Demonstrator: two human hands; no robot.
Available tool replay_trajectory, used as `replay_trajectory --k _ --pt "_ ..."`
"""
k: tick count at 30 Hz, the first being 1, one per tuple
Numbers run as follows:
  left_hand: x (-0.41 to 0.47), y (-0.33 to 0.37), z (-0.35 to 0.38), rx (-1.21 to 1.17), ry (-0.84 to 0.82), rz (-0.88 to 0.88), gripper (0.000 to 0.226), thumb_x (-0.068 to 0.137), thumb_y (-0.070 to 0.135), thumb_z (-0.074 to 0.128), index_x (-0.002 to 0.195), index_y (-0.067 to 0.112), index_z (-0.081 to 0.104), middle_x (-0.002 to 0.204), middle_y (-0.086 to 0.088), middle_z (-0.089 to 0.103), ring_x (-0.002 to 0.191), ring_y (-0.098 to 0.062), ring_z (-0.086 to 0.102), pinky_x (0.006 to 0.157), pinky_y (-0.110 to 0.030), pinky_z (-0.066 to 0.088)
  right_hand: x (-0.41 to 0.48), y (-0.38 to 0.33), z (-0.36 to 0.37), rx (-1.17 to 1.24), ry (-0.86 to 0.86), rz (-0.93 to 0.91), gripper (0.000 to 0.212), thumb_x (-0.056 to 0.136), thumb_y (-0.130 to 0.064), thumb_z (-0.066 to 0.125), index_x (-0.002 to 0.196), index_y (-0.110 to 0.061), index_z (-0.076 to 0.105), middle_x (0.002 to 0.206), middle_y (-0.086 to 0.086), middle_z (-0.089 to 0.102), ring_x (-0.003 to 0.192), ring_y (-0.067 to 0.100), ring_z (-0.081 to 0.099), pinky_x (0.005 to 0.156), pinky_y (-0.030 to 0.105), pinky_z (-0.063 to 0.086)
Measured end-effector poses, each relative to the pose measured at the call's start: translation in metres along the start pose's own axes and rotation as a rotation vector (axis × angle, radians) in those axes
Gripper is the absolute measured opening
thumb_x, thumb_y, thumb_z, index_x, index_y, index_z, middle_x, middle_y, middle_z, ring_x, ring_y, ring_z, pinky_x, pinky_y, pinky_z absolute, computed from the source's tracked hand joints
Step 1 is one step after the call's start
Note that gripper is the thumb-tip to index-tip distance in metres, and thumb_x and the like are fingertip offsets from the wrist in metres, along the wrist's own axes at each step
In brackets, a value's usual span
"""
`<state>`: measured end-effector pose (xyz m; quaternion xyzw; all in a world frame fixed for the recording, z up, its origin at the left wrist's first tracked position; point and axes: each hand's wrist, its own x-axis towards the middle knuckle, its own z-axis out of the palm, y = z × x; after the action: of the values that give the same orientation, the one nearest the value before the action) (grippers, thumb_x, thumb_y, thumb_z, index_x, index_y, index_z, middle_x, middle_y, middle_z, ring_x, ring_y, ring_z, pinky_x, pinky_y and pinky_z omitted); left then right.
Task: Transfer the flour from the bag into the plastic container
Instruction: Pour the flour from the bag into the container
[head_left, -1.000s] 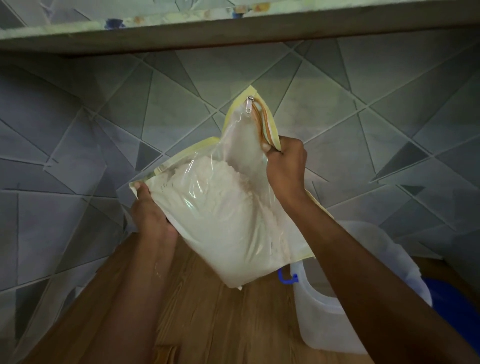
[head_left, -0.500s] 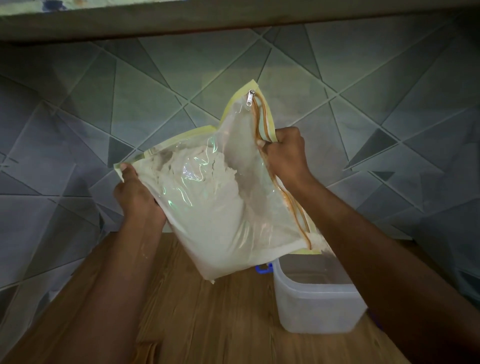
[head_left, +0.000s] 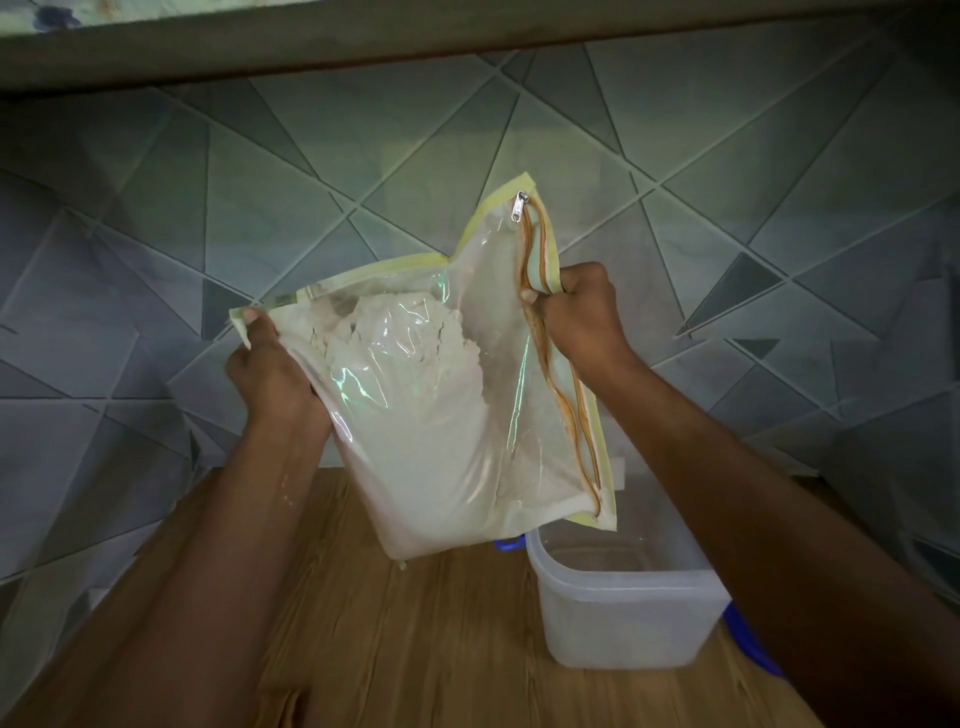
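A clear zip bag (head_left: 415, 426) with pale yellow edging, holding white flour, hangs tilted in the air above the wooden table. My left hand (head_left: 270, 369) grips its left corner. My right hand (head_left: 579, 314) pinches the unzipped orange zipper edge at the bag's right side, with the metal slider (head_left: 521, 205) at the top. The bag's lower right corner hangs over the open translucent plastic container (head_left: 623, 618), which stands on the table at the lower right. The container's inside looks empty.
The wooden table (head_left: 405, 639) meets a grey tiled wall (head_left: 260, 171) close behind. A shelf edge (head_left: 467, 52) runs overhead. Blue plastic parts (head_left: 753, 644) show beside and behind the container.
Both hands raised the bag and shifted it left of the container. The flour has slid toward the bag's lower part. The container now shows more fully.
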<state>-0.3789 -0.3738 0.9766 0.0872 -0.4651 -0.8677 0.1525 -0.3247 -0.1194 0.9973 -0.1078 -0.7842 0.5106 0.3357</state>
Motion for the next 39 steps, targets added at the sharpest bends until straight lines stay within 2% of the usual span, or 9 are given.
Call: replay_trajectory --k 3,6,13,18,23,26,31,35,39 --pt "-0.006 0.0 0.008 -0.002 -0.016 0.017 0.031 0.102 0.04 0.053 0.107 0.01 0.06 0.102 -0.006 0.072 0.083 -0.018 0.075 0.077 -0.04 0.064 0.001 0.004 -0.007 -0.001 0.001 -0.007 0.01 0.084 -0.017 0.074 0.082 -0.008 0.078 0.085 0.014 0.075 0.081 0.025 0.072 0.08 0.044 0.06" --pt "-0.012 0.0 0.017 0.009 -0.002 0.033 0.029 0.101 0.042 0.055 0.103 0.013 0.059 0.104 -0.007 0.072 0.091 -0.022 0.075 0.082 -0.044 0.063 0.002 0.011 -0.016 -0.001 -0.015 -0.001 0.011 0.084 -0.017 0.073 0.084 -0.008 0.078 0.086 0.013 0.076 0.082 0.024 0.072 0.083 0.046 0.06" --pt "-0.023 -0.002 0.035 0.028 -0.025 0.069 0.022 0.102 0.04 0.053 0.087 0.024 0.052 0.094 -0.002 0.069 0.088 -0.018 0.072 0.09 -0.044 0.06 0.005 0.021 -0.035 0.037 -0.023 0.036 0.008 0.086 -0.015 0.071 0.087 -0.011 0.078 0.088 0.009 0.076 0.084 0.021 0.072 0.085 0.043 0.06" --pt "-0.022 -0.001 0.046 0.072 -0.026 0.087 0.021 0.101 0.043 0.055 0.092 0.024 0.051 0.102 -0.003 0.068 0.098 -0.022 0.072 0.093 -0.045 0.059 0.006 0.025 -0.045 0.039 -0.012 0.043 0.008 0.086 -0.014 0.071 0.09 -0.01 0.078 0.091 0.01 0.076 0.086 0.019 0.071 0.084 0.037 0.059" --pt "-0.018 -0.001 0.052 0.088 -0.019 0.092 0.032 0.098 0.048 0.057 0.111 0.019 0.049 0.117 -0.009 0.067 0.103 -0.023 0.071 0.094 -0.047 0.058 0.008 0.033 -0.05 0.079 -0.011 0.079 0.004 0.084 -0.015 0.074 0.082 -0.013 0.077 0.084 0.005 0.074 0.084 0.02 0.072 0.076 0.033 0.057" --pt "-0.017 0.0 0.054 0.107 -0.02 0.101 0.03 0.097 0.047 0.058 0.105 0.02 0.051 0.116 -0.011 0.068 0.102 -0.025 0.072 0.093 -0.047 0.058 0.01 0.037 -0.052 0.095 -0.016 0.103 0.008 0.078 -0.018 0.075 0.083 -0.013 0.079 0.085 0.007 0.076 0.085 0.021 0.073 0.082 0.04 0.06" --pt "-0.021 0.0 0.059 0.141 0.001 0.097 0.027 0.099 0.047 0.055 0.102 0.021 0.048 0.117 -0.01 0.067 0.103 -0.023 0.07 0.094 -0.046 0.058 0.009 0.037 -0.058 0.092 -0.007 0.094 0.009 0.082 -0.016 0.077 0.09 -0.014 0.079 0.087 0.002 0.075 0.086 0.015 0.071 0.082 0.03 0.057" --pt "-0.025 -0.002 0.064 0.14 0.013 0.106 0.025 0.101 0.044 0.052 0.103 0.019 0.047 0.118 -0.01 0.066 0.103 -0.022 0.07 0.095 -0.044 0.058 0.011 0.04 -0.061 0.09 -0.004 0.117 0.013 0.081 -0.017 0.079 0.094 -0.013 0.079 0.092 0.002 0.076 0.089 0.017 0.071 0.084 0.032 0.058" --pt "-0.023 0.0 0.066 0.146 0.008 0.103 0.024 0.099 0.046 0.055 0.094 0.024 0.047 0.116 -0.01 0.067 0.101 -0.024 0.072 0.093 -0.047 0.059 0.013 0.043 -0.063 0.086 -0.016 0.129 0.017 0.081 -0.017 0.078 0.098 -0.013 0.078 0.093 0.0 0.076 0.089 0.016 0.071 0.087 0.034 0.058"
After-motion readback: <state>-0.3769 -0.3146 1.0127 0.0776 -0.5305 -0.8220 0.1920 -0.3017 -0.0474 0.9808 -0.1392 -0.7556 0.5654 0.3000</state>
